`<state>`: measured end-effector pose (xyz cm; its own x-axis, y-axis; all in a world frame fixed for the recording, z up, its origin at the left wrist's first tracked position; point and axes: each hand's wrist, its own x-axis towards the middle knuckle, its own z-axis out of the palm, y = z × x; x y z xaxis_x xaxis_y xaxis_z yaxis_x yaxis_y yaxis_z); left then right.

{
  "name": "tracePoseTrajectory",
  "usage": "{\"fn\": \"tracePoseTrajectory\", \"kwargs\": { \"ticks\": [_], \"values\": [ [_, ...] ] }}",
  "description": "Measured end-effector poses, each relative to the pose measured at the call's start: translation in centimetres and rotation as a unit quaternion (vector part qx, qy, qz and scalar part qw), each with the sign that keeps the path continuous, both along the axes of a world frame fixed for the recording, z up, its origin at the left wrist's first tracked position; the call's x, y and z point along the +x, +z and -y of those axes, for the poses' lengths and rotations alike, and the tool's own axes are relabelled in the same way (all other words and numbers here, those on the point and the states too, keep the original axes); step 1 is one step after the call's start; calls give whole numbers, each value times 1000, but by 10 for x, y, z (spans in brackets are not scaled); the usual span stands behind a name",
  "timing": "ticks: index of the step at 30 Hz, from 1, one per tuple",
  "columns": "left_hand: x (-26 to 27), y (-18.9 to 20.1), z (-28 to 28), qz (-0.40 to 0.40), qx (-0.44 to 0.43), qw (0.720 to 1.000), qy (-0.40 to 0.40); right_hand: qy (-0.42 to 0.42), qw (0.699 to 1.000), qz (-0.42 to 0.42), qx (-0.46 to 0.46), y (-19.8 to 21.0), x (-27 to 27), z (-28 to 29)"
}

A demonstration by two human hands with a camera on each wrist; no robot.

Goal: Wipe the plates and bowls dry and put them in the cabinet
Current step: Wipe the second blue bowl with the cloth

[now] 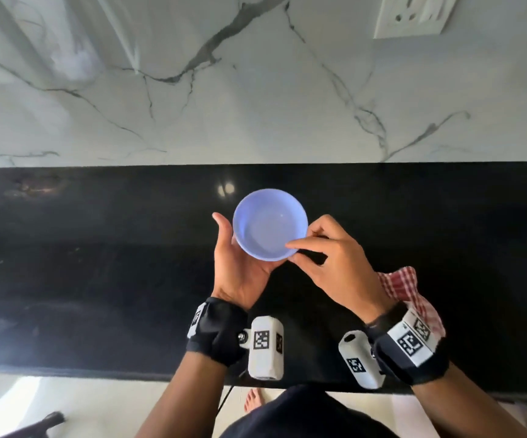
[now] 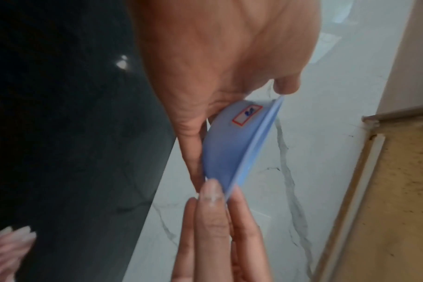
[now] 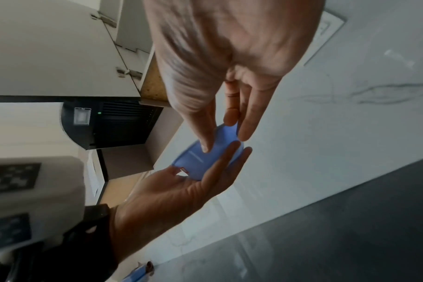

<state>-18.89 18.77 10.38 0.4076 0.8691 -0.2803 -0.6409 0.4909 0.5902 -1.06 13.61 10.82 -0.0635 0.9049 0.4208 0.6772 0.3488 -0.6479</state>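
A light blue bowl point(image 1: 270, 224) is held upright above the black counter point(image 1: 97, 263). My left hand point(image 1: 236, 267) cradles it from below, fingers under its base and thumb up beside the left rim. My right hand point(image 1: 300, 246) pinches the near right rim between thumb and fingers. In the left wrist view the bowl point(image 2: 229, 148) shows a red-edged sticker on its outer wall, and the right hand's fingertips point(image 2: 213, 194) sit at the rim. In the right wrist view the bowl point(image 3: 205, 158) rests on the left hand point(image 3: 181, 190). A red checked cloth point(image 1: 404, 289) lies on the counter under my right wrist.
A marble wall point(image 1: 255, 90) with a switch plate point(image 1: 413, 14) rises behind the counter. An open white cabinet door with hinges point(image 3: 61, 57) hangs overhead, above a black appliance point(image 3: 114, 126). Something blue point(image 3: 138, 274) shows at the lower edge. The counter's front edge point(image 1: 97, 371) is near my body.
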Motion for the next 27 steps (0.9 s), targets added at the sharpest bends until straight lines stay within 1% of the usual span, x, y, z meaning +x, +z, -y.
{"fn": "tracePoseTrajectory", "kwargs": {
  "ticks": [2,4,6,8,9,10,11,12,13,14,15,16,17,20,22,25,27],
  "values": [
    [11,0,-3,20,-16,1000,10,8,1000,-11,9,5,9,4],
    [20,0,-5,29,-26,999,12,8,998,-56,20,9,21,9],
    [29,-3,-6,34,-34,999,9,-25,996,-81,22,8,38,16],
    [37,-7,-6,46,-39,998,5,-78,995,-56,-15,-4,61,23],
    [40,-10,-5,53,-43,998,3,-104,993,-23,-59,-13,74,25],
    [43,-14,-4,60,-47,997,2,-122,985,30,-119,-21,86,28],
    [47,-16,-3,68,-51,996,3,-125,967,105,-193,-32,97,31],
    [50,-19,-2,72,-55,996,4,-109,936,190,-274,-43,106,35],
    [54,-21,0,75,-56,996,4,-81,897,261,-348,-55,114,41],
    [56,-24,1,75,-53,996,1,-52,863,300,-403,-66,119,46],
    [59,-25,2,73,-48,996,-4,-30,844,311,-436,-78,123,52],
    [61,-26,4,71,-45,996,-7,-21,839,309,-447,-87,126,58],
    [62,-27,5,70,-42,997,-9,-27,847,299,-439,-95,128,62],
    [62,-25,7,42,-28,999,-9,-69,895,249,-364,-106,136,63],
    [64,-24,6,9,-7,1000,-8,-89,926,180,-320,-103,141,59],
    [66,-25,4,-47,7,999,-14,-125,944,51,-302,-87,145,49],
    [67,-27,2,-86,13,996,-23,-140,956,-25,-256,-67,142,39]
  ]
}}
